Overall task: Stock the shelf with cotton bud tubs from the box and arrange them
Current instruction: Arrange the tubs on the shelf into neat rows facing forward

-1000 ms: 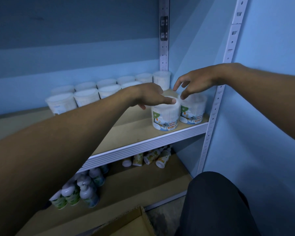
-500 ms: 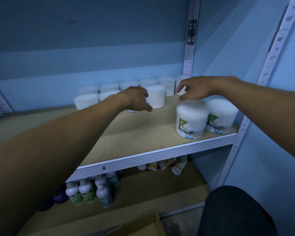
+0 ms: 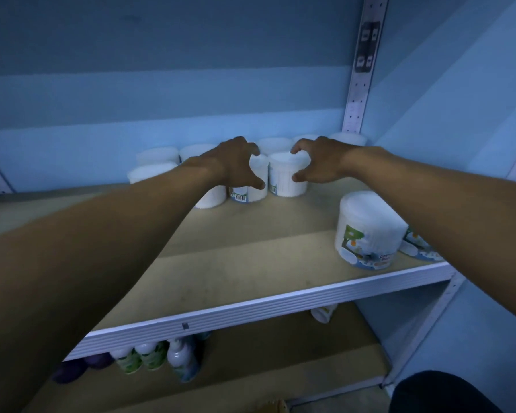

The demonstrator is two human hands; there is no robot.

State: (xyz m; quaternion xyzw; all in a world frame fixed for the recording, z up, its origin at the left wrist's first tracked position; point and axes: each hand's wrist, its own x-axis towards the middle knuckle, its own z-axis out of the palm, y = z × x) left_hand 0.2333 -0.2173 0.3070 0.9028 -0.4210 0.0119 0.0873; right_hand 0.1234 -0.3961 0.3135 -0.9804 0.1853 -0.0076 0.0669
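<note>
**Both hands reach the back rows to square up the tubs**

Fingers of the left hand (image 3: 236, 165) are spread in a wide claw around a tub with a barcode (image 3: 248, 181), thumb low on its near side and fingertips over the lid; whether they actually press the plastic I cannot tell. The right hand (image 3: 318, 163) mirrors it, curved open around the neighbouring ribbed tub (image 3: 286, 177), thumb beside its wall, fingers arched above the lid. Neither hand lifts anything.

These two tubs stand side by side in the second row at the back of the shelf (image 3: 251, 263), with more white tubs behind and to the left. Two labelled tubs (image 3: 367, 234) wait well apart at the front right edge.

The tubs look light, stiff and smooth-sided, likely to slide easily on the board and to tip if pushed high. Holding low around the wall, or across the lid rim, should steer them best.

Half a second ago the right hand hovered over the front tubs and the left was closed near the second row; now both have gone deeper and opened.
</note>
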